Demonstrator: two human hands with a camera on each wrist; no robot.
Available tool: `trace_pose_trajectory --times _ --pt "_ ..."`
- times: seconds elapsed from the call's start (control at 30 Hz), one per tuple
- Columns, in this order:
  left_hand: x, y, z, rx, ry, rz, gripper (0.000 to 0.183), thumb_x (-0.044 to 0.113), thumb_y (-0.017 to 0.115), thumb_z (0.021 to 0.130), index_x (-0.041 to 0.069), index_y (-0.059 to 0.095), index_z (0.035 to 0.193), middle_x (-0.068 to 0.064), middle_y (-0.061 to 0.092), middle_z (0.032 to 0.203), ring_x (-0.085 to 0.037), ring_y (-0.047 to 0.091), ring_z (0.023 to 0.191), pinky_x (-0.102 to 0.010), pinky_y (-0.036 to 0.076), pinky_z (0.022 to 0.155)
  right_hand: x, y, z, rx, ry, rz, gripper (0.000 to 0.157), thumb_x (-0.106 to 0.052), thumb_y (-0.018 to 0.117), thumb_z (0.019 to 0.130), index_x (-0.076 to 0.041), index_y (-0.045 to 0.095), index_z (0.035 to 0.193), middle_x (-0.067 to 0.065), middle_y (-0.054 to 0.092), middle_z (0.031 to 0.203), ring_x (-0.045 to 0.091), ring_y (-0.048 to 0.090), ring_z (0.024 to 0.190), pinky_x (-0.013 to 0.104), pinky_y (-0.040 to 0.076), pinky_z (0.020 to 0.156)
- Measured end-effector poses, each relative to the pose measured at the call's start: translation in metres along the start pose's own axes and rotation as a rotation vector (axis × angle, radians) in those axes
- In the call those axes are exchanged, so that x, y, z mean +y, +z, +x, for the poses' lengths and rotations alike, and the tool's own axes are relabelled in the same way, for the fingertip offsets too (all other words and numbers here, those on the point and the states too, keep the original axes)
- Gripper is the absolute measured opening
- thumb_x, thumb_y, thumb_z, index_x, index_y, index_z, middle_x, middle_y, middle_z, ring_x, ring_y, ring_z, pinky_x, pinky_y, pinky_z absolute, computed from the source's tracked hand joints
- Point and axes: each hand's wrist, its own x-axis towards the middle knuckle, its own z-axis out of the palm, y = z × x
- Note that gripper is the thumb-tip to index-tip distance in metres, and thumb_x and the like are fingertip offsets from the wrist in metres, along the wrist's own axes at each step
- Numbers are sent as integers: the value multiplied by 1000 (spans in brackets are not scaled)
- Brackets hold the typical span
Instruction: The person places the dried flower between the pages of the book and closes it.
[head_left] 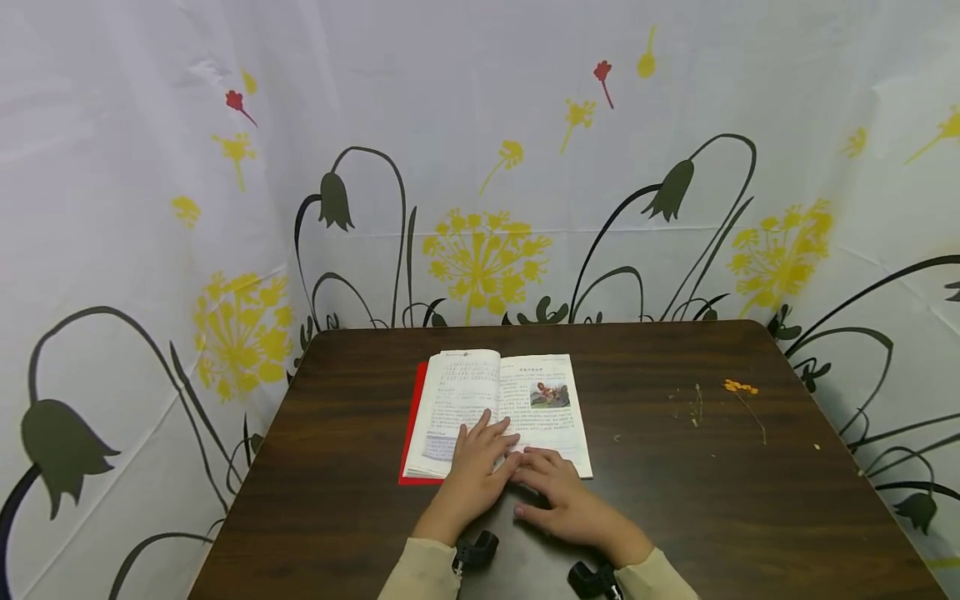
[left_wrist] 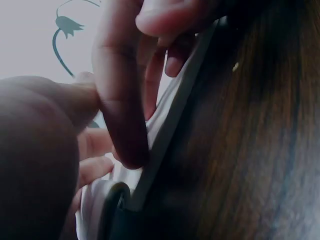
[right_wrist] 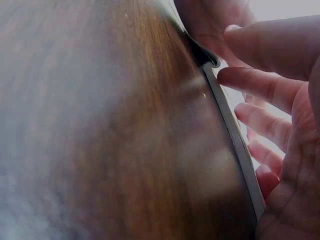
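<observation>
An open book (head_left: 536, 367) lies on the dark wooden table, with printed text on both pages and a small coloured picture on the right page. A red cover or sheet (head_left: 414, 417) shows along its left side. My left hand (head_left: 478, 462) rests over the lower middle of the book near the spine, fingers spread and fairly straight. Over the lower edge of the right page lies my right hand (head_left: 562, 496), its fingers loosely extended and its index fingertip close to the left thumb. In the right wrist view, the fingers (right_wrist: 270, 120) reach over the book's edge.
To the right on the table (head_left: 360, 392) lie an orange flower (head_left: 741, 387) on a thin stem, a dried sprig (head_left: 697, 406) and small scattered bits. Behind the table hangs a white cloth (head_left: 480, 100) printed with flowers. Black wrist cameras (head_left: 480, 550) sit on both wrists.
</observation>
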Motion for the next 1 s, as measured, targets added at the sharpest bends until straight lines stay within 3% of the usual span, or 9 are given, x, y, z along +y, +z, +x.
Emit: trace_pose_trajectory --times 0.07,0.33,0.6,0.8,0.9,1.0 --pt "0 1 0 -7 -20 54 50 47 53 113 15 68 149 -8 50 170 -37 21 170 -74 8 133 -1 -1 1 1 2 1 35 -31 79 100 -27 72 134 -3 59 157 36 46 152 70 41 113" --pt "1 2 -1 -10 -28 71 43 35 56 113 16 67 150 -6 46 173 -38 18 171 -75 9 133 -3 -2 0 31 -47 -11 38 -27 78 101 -24 72 138 1 62 155 38 49 149 69 44 110" --pt "-2 4 0 -13 -11 102 46 25 71 105 18 66 151 -7 47 172 -38 19 170 -74 11 133 -3 -17 -4 95 -68 -1 27 -19 78 101 -19 76 128 10 68 145 32 62 137 59 49 111" --pt "-2 5 0 -4 -9 111 50 29 76 102 17 66 150 -8 49 171 -40 21 170 -75 13 132 -18 -66 -1 159 -81 -128 23 -21 80 101 -19 77 124 -4 72 125 17 64 119 47 51 98" --pt "-2 5 -1 0 -15 107 51 28 78 100 16 67 149 -9 50 170 -41 22 169 -75 14 132 -22 -106 -1 230 -127 -205 18 -18 81 99 -19 77 117 -7 74 114 12 66 107 42 54 92" --pt "-1 6 -2 -9 -30 106 51 29 77 101 17 66 150 -7 49 171 -39 20 170 -73 13 133 -28 -152 -9 352 -129 -297 15 -10 82 95 -18 76 107 -9 74 101 9 68 92 36 57 82"
